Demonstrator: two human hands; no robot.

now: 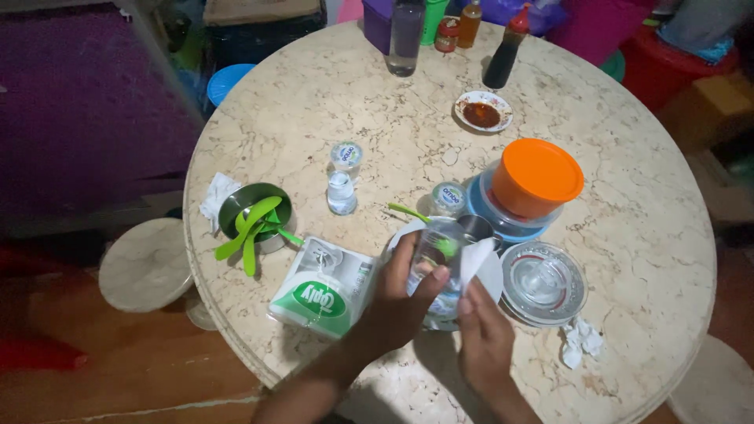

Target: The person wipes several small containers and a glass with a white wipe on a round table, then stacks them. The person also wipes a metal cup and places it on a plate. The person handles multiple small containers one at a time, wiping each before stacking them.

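Left hand [397,302] is wrapped around a clear glass [437,263], holding it above the near edge of the round marble table [628,235]. Right hand [483,334] pinches a white tissue [473,261] against the glass's side. A green-and-white tissue pack [322,289] lies just left; a glass lid [543,283] just right. An orange-lidded container [534,179] stands behind.

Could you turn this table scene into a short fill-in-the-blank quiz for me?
1. The left hand grips a clear ____ glass.
2. The right hand presses a ____ tissue against that glass.
3. The dark green bowl holds light green plastic ____.
4. The round plastic lid on the stacked containers is ____.

Missing words: drinking; white; spoons; orange
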